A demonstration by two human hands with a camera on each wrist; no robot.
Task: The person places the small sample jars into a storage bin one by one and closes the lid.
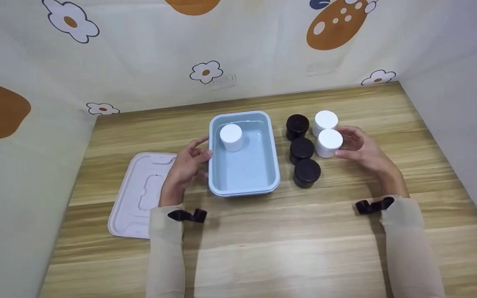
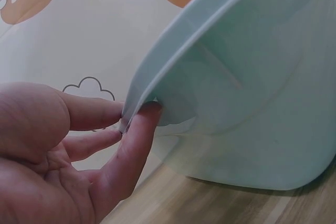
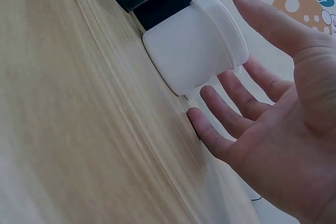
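My left hand (image 1: 185, 164) pinches the left rim of a light-blue plastic container (image 1: 244, 174). In the left wrist view, its fingertips (image 2: 149, 111) meet the rim, one of them under the lip against the outer wall. A white lidded jar (image 1: 231, 138) stands upright inside, toward the back left. My right hand (image 1: 364, 150) is spread around the right side of another white jar (image 1: 328, 142), thumb in front and fingers behind. The right wrist view shows a gap between the thumb and this jar (image 3: 191, 45), which stands on the table.
Behind the near white jar is another white jar (image 1: 325, 121). Three black jars (image 1: 297, 126) form a row between them and the container. A pale lid (image 1: 139, 198) lies left, partly under the left forearm. Patterned cloth (image 1: 255, 62) borders the wooden table (image 1: 280, 248).
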